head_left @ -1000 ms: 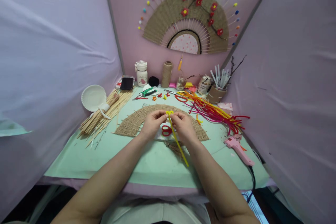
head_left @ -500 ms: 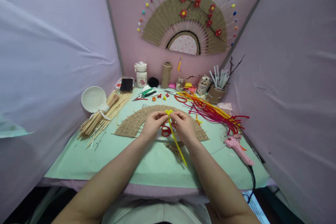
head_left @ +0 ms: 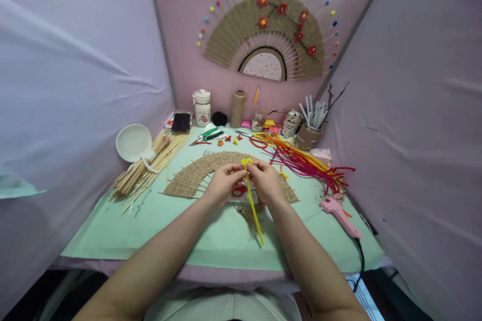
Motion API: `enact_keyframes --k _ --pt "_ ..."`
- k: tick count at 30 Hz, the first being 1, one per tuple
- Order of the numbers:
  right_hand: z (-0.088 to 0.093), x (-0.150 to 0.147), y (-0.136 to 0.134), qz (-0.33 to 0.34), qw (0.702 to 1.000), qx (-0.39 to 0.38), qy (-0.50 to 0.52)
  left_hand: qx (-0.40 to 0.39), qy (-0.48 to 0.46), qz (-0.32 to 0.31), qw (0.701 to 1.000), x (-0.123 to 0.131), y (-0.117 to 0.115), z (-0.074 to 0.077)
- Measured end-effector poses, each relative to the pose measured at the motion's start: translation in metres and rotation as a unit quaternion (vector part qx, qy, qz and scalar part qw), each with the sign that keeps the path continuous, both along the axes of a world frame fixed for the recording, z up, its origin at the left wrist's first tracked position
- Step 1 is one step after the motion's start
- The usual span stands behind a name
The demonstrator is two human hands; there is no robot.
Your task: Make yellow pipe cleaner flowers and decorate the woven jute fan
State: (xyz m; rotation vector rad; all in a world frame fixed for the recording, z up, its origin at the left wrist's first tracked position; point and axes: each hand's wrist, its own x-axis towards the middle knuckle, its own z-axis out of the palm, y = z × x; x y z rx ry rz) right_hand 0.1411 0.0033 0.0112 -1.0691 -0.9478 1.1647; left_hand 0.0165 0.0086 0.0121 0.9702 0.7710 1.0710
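Note:
Between the fingertips of my left hand (head_left: 225,181) and my right hand (head_left: 264,176) is a yellow pipe cleaner (head_left: 252,205). Its top end is bent into small loops, and the long straight tail hangs down toward the table's front. Both hands are closed in a pinch on it, close together. Beneath them lies a woven twine fan (head_left: 188,175) on thin sticks, partly hidden by my hands. Red-handled scissors (head_left: 238,190) show in the gap between my wrists, and a bundle of brown twine ends (head_left: 250,218) lies just in front.
Bamboo sticks (head_left: 141,163) and a white dish (head_left: 133,143) are at the left. Red and yellow pipe cleaners (head_left: 301,160) spread at the right, above a pink glue gun (head_left: 342,216) with its cord. Pliers (head_left: 209,134) and jars stand behind. A finished fan (head_left: 263,25) hangs on the wall.
The looped top of the yellow pipe cleaner has shifted slightly right, and its tail has swung a little left. My left fingers have slid lower beside the stem. The view has tilted slightly.

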Motion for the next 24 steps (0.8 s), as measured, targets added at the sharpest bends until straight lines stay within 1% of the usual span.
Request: enact_keyframes --k 2,5,7,9,11,15,19,24 --pt "-0.0014 0.0007 0.0013 -0.008 1.0 0.001 0.012 -0.049 -0.026 -0.046 0.997 -0.0001 -0.0006 0.0008" --pt "-0.0017 0.0006 0.0016 -0.022 1.0 0.003 0.011 -0.127 -0.064 -0.107 0.984 -0.0016 0.0 0.0019" --pt "-0.0014 0.0 0.0012 -0.025 1.0 0.006 0.009 -0.169 -0.096 -0.13 0.972 -0.0023 0.0003 0.0029" --pt "-0.0012 -0.0009 0.0009 -0.025 1.0 0.005 0.011 -0.191 -0.121 -0.13 0.965 -0.0022 0.0 0.0039" --pt "-0.0012 -0.0016 0.0008 -0.023 1.0 -0.001 0.02 -0.197 -0.136 -0.118 0.964 -0.0013 -0.0009 0.004" --pt "-0.0013 -0.0027 0.0008 -0.015 0.999 -0.004 0.035 -0.188 -0.144 -0.097 0.967 0.0009 -0.0023 0.0004" --pt "-0.0016 -0.0031 0.0003 -0.011 1.0 0.003 0.014 -0.177 -0.143 -0.092 0.969 0.002 -0.002 -0.0028" --pt "-0.0006 -0.003 -0.0009 -0.013 1.0 0.009 -0.007 -0.162 -0.146 -0.073 0.973 0.0017 -0.0017 0.0011"
